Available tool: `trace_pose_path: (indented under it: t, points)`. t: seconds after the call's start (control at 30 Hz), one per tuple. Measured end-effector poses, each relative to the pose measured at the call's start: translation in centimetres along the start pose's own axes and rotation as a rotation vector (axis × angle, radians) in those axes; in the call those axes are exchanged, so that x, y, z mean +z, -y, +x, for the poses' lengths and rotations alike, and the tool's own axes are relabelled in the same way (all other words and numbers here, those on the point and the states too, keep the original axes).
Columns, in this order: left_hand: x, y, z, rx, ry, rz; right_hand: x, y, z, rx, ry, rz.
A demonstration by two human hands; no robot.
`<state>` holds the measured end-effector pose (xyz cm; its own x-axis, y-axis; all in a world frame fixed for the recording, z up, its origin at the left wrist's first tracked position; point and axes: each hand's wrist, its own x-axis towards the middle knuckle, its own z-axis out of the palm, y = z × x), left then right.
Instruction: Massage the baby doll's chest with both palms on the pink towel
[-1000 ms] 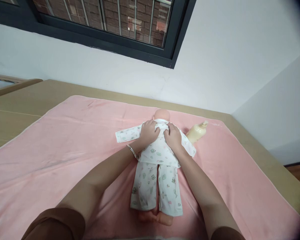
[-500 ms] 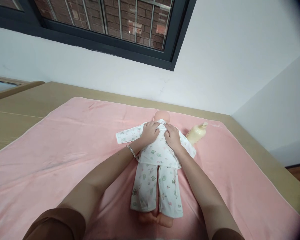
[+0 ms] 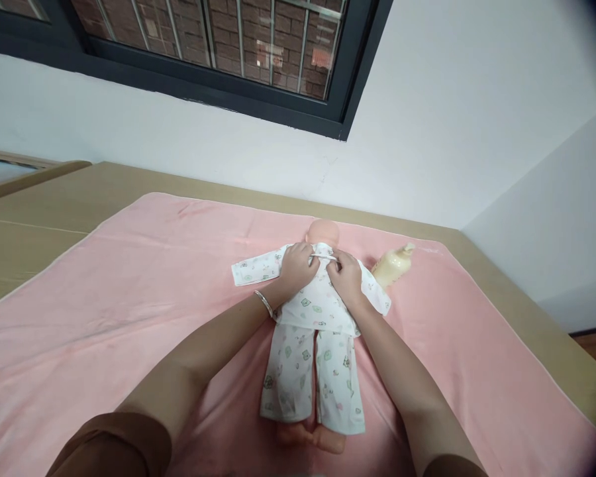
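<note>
A baby doll [image 3: 322, 232] lies stretched out on a pink blanket, its head toward the wall. It wears a white patterned shirt [image 3: 318, 308] and matching trousers [image 3: 288, 374]; its bare feet [image 3: 320, 437] poke out below them. My left hand [image 3: 298, 266], with a silver bangle at the wrist, is closed on the shirt just below the collar. Opposite it, my right hand [image 3: 346, 273] pinches the same area with curled fingers. A narrow fold of cloth stretches between the two hands. Some fingertips are hidden by the hands themselves.
A pale yellow bottle [image 3: 392, 265] lies tilted beside the doll's right-hand sleeve. The pink blanket [image 3: 129, 285] covers much of a wooden surface [image 3: 129, 179]. Behind it rise a white wall [image 3: 402, 159] and a dark-framed window [image 3: 218, 79].
My fingers have curled in and gathered the shirt near the collar, so a fold now shows between the hands. My right fingers were flatter before. The doll and bottle lie as before.
</note>
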<state>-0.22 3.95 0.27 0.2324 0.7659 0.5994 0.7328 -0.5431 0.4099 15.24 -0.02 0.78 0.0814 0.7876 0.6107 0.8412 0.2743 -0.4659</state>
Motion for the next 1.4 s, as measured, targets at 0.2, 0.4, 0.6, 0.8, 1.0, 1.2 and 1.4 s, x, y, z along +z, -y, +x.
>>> trace_pose_path:
  t: [0.2, 0.4, 0.6, 0.8, 1.0, 1.2, 1.4]
  points:
    - [-0.2, -0.1, 0.1, -0.001, 0.013, -0.045, -0.2, 0.2, 0.3, -0.012, 0.049, -0.01]
    - [-0.4, -0.3, 0.3, -0.003, 0.054, -0.029, -0.2, 0.0, 0.5, -0.042, 0.085, -0.049]
    - [-0.2, -0.2, 0.7, -0.021, 0.106, -0.016, -0.3, 0.0, 0.6, -0.056, 0.119, -0.083]
    - [-0.3, -0.1, 1.0, -0.017, 0.155, -0.012, -0.3, 0.1, 0.8, -0.046, 0.175, -0.145]
    - [-0.4, -0.1, 1.1, -0.034, 0.204, 0.01, -0.1, -0.2, 0.9, -0.058, 0.182, -0.159]
    - [0.0, 0.2, 1.2, -0.019, 0.202, 0.031, 0.0, -0.3, 0.9, -0.05, 0.191, -0.163]
    - [0.2, 0.4, 1.2, -0.014, 0.191, 0.025, -0.1, -0.1, 0.9, -0.035, 0.199, -0.168]
